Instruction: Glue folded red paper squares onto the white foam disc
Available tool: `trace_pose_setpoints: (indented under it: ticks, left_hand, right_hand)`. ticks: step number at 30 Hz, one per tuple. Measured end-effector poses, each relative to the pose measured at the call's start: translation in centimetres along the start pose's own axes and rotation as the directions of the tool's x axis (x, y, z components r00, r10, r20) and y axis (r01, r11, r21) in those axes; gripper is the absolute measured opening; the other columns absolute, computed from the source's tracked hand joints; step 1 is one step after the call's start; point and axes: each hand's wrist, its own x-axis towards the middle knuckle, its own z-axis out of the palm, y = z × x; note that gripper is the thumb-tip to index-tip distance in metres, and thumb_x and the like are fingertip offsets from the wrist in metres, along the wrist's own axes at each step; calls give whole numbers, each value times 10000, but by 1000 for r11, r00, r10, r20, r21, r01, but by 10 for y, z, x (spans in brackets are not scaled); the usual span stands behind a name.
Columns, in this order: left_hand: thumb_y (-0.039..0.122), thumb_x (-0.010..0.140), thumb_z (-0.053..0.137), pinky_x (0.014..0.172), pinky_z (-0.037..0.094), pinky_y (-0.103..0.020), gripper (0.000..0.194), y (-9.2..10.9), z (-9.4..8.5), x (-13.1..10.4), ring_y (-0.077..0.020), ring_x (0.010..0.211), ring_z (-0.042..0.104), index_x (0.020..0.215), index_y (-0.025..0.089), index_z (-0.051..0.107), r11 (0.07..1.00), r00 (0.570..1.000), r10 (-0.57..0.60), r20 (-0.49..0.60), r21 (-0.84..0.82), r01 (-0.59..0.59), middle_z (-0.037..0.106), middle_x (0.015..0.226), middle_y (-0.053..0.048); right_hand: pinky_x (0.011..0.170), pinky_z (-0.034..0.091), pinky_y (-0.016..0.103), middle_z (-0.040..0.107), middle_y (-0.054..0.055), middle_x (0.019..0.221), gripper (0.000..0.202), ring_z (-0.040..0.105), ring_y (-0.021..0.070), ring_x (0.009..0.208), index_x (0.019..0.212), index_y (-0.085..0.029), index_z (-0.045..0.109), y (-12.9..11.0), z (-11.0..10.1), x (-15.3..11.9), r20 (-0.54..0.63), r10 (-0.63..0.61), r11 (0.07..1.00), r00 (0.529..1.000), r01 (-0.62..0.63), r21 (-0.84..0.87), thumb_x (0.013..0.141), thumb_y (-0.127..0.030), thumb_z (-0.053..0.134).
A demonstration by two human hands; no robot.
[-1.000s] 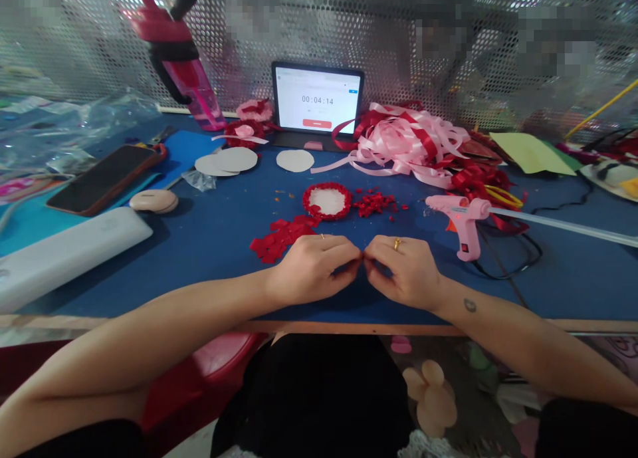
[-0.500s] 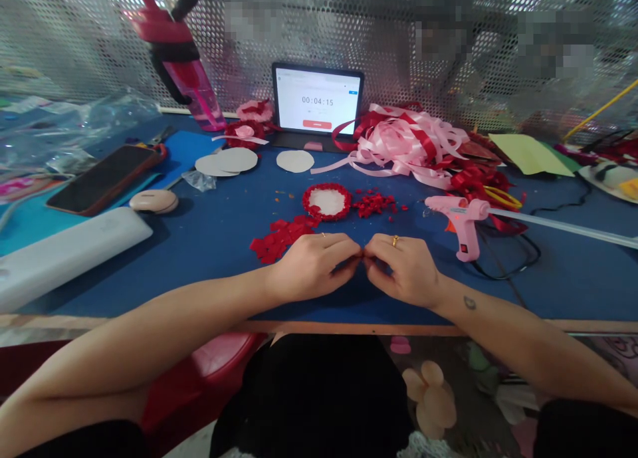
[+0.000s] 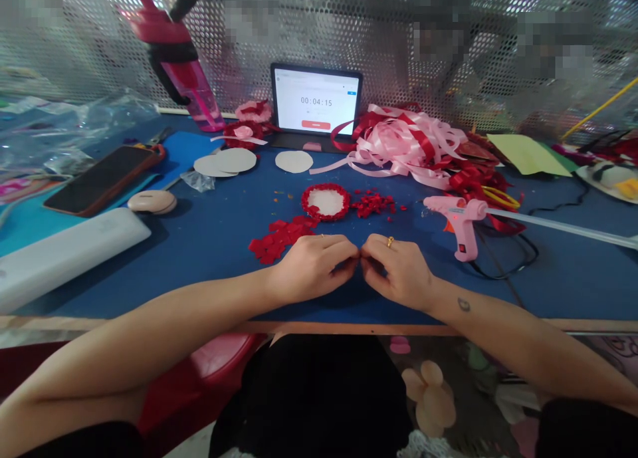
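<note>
My left hand and my right hand meet fingertip to fingertip above the near part of the blue table. Both are closed in a pinch; whatever lies between the fingertips is hidden or too small to make out. Just beyond my left hand lie flat red ribbon pieces in a loose pile. Farther out sits a white disc with small red folded bits around its rim. To its right is a little heap of red folded bits.
A pink glue gun with a long glue stick lies at right, its cord behind. Pink and red ribbons pile up near a tablet. White discs, a phone, a long white case and a pink bottle occupy the left.
My right hand has shifted slightly left and its wrist has turned a little. My left hand stays nearly still, and the things on the table have not moved.
</note>
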Motion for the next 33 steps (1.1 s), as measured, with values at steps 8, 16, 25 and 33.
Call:
trace_pose_setpoints:
  ticks: [8,16,25,33]
  left_hand:
    - [114,779,496,540,431,-152,85,0,1,1,-59,571,551,743,144,567,998,999,-29,-22,-53,28,598,670,18]
    - [105,739,545,551,439,-138,64,-2,-3,3,-58,576,567,761,130,600,976,992,-122,-17,-181,117,621,664,12]
    - [125,754,513,552,436,-155,88,-3,-1,2,-68,586,568,769,145,598,978,992,-126,26,-167,128,627,679,7]
    - [100,741,508,524,410,-149,91,-2,3,1,-61,556,541,703,148,576,985,995,-99,26,-139,102,598,641,19]
  right_hand:
    - [512,306,224,463,-22,656,76,434,95,555,751,-192,430,-1,0,0,-3,14,1000,1000,-14,22,809,-148,408]
    - [545,339,213,523,-17,698,61,484,85,575,807,-185,471,2,-5,2,34,29,993,999,-32,115,843,-188,423]
    - [529,318,214,511,-21,659,81,470,83,557,758,-179,483,1,-4,2,29,29,997,999,-31,64,820,-176,429]
    - [511,294,233,489,-17,649,96,438,99,554,728,-188,450,-1,1,1,29,6,1000,1000,-5,-25,802,-158,398]
